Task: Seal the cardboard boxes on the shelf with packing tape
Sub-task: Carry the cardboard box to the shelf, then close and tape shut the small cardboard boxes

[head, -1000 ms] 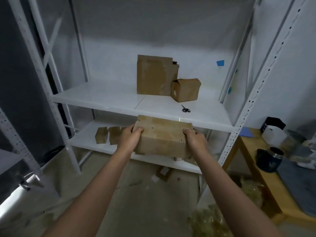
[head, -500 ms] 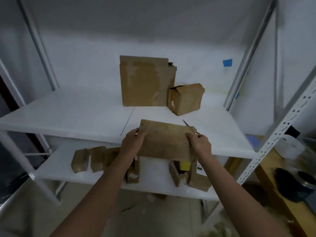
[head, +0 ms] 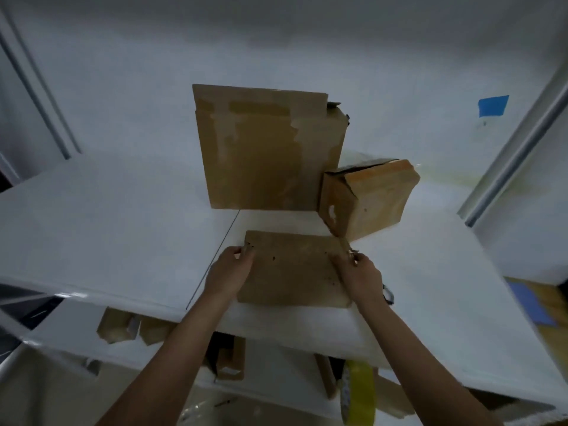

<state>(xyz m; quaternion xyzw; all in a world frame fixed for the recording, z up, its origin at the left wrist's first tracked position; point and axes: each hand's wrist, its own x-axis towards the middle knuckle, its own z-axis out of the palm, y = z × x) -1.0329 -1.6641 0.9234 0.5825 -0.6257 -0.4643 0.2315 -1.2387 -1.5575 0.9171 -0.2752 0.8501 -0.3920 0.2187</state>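
Head view, upper white shelf [head: 107, 216]: we hold one flat cardboard box [head: 292, 269] at its front, left hand [head: 229, 272] gripping its left edge, right hand [head: 358, 276] its right. Behind: tall box [head: 267, 149], small box [head: 368, 198]. Lower shelf: yellow tape roll [head: 359, 395].

Both forearms are bare, sleeveless, with no gloves on the left hand [head: 229, 272] or right hand [head: 359, 276].

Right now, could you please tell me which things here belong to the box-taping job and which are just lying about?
Job:
flat box, held by left hand and right hand
tall box
small box
yellow tape, lower shelf
scissors

Lying about:
blue sticker
cardboard pieces, lower shelf
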